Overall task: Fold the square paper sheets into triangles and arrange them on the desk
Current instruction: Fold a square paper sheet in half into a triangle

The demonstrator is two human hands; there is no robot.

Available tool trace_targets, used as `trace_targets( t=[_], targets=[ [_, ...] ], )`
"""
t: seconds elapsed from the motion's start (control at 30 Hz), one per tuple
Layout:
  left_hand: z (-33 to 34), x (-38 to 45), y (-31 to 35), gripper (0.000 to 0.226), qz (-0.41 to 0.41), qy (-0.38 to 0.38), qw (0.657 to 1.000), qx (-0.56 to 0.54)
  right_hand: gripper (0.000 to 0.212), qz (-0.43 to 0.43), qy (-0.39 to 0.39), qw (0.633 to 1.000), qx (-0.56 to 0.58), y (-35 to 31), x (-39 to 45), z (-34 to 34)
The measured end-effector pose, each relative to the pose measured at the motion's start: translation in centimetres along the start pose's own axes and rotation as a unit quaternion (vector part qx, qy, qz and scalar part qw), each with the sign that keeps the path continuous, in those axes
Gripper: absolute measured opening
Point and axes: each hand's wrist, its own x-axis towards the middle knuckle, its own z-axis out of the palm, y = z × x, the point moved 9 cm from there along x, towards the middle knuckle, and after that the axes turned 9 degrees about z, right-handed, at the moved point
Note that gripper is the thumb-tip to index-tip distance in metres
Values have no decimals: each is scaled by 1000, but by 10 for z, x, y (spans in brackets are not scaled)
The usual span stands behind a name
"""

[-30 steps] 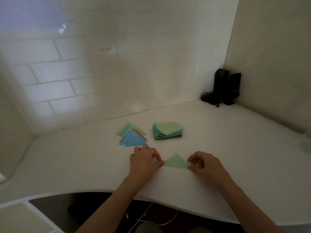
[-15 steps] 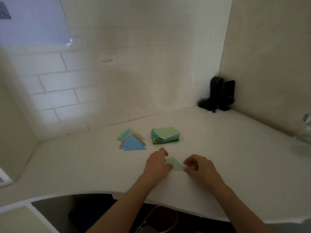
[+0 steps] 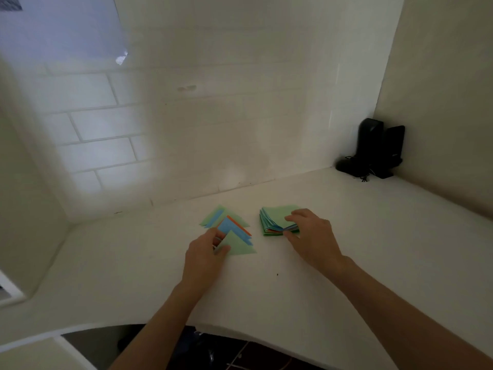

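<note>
Pale green folded triangle (image 3: 238,245) — thin matte paper, sharp-creased — flat on the smooth white desk (image 3: 293,289), overlapping a fan of blue, orange and green triangles (image 3: 226,222). Left hand (image 3: 205,256) pinching its near-left corner. Right hand (image 3: 310,236), fingers curled, gripping the stack of square sheets (image 3: 273,220) just beside.

One stack of square sheets (image 3: 277,218), about five folded triangles (image 3: 229,231), two hands, two black speakers (image 3: 378,148).
</note>
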Motion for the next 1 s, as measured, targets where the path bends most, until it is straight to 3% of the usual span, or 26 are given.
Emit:
trace_targets(
  t=[0.2, 0.53, 0.73, 0.9, 1.0],
  targets=[
    [9, 10, -11, 22, 38, 26, 998, 33, 32, 28, -34, 996, -75, 6, 13, 27],
    [14, 15, -19, 27, 3, 38, 998, 49, 8, 19, 128, 990, -55, -1, 9, 8],
    [3, 5, 0, 28, 37, 85, 994, 55, 13, 1, 122, 992, -38, -1, 4, -11],
    [-5, -8, 52, 33, 142, 124, 982, 32, 14, -85, 162, 983, -18, -3, -23, -46],
    [10, -21, 96, 32, 232, 64, 970, -31, 18, -149, 137, 978, -45, -8, -51, -51]
  ],
)
